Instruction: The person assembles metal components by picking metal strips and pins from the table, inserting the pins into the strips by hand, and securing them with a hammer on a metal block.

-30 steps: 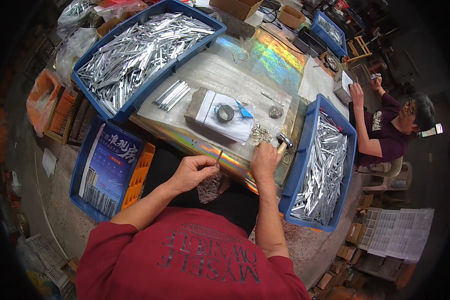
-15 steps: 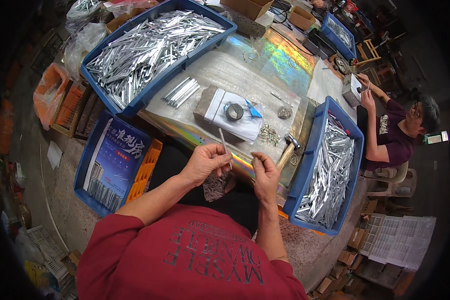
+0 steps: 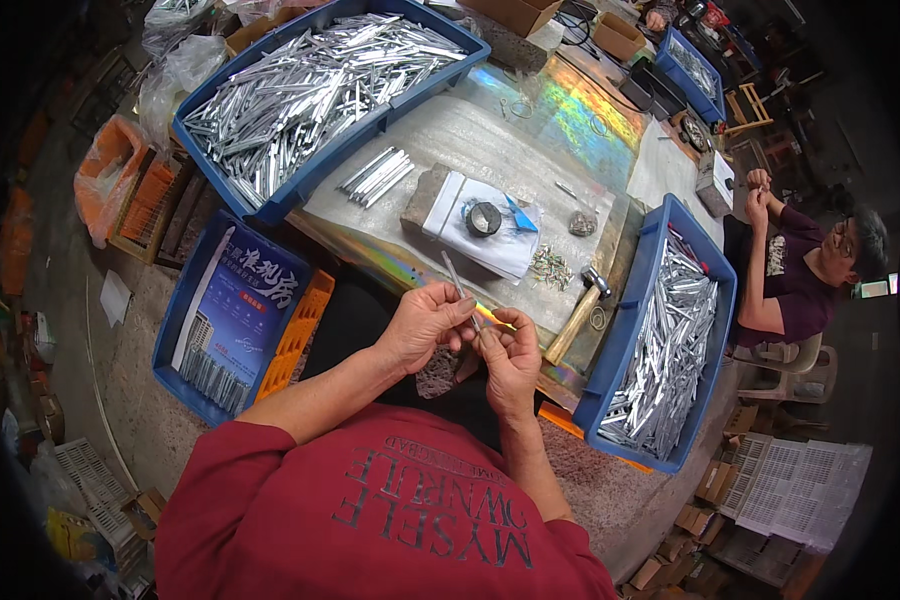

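Note:
My left hand pinches a thin, silvery metal strip between thumb and fingers, its upper end pointing away from me. Close beside it, my right hand is closed with thumb and fingertips at the strip's lower end. Fingers partly cover that end. Beyond the hands, a black ring-shaped piece sits on a white paper-covered block. A hammer lies to the right, near a small pile of tiny metal parts.
Metal strips fill a large blue bin at far left and another blue bin at right. A small row of strips lies on the table. Left of me stands a blue tray with a printed sheet. A co-worker sits at far right.
My right hand has moved left and down to the strip's lower end, against my left hand. The view has shifted slightly. The co-worker's hands have come up together.

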Action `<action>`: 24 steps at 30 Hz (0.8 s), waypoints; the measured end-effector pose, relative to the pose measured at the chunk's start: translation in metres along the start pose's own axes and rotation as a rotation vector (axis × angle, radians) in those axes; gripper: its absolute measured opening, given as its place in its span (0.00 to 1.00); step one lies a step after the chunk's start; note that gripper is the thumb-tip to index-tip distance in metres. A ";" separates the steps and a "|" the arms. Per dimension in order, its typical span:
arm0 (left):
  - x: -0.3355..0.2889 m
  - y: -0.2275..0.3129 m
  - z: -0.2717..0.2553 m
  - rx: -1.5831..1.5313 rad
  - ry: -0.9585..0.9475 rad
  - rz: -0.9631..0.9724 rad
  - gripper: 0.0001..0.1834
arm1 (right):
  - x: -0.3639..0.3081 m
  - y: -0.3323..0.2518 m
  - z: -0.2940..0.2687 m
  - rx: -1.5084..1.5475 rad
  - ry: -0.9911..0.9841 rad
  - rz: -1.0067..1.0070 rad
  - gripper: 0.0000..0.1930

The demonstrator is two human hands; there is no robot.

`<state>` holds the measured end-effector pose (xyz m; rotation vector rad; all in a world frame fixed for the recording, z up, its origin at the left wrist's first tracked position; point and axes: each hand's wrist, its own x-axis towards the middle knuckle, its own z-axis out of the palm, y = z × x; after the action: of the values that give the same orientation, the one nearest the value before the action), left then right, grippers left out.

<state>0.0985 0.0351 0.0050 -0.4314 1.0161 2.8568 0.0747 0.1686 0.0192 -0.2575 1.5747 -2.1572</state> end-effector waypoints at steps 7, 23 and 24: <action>-0.001 0.000 0.000 0.020 0.004 0.000 0.08 | 0.000 -0.001 0.002 0.017 0.003 0.021 0.12; -0.006 -0.004 0.007 0.302 0.007 0.229 0.07 | -0.001 0.003 0.005 -0.017 0.092 -0.047 0.14; -0.005 -0.004 0.006 0.302 0.007 0.228 0.07 | -0.001 0.003 0.005 -0.025 0.103 -0.062 0.14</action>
<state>0.1024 0.0421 0.0083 -0.3168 1.5598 2.8170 0.0786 0.1638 0.0179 -0.2085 1.6720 -2.2316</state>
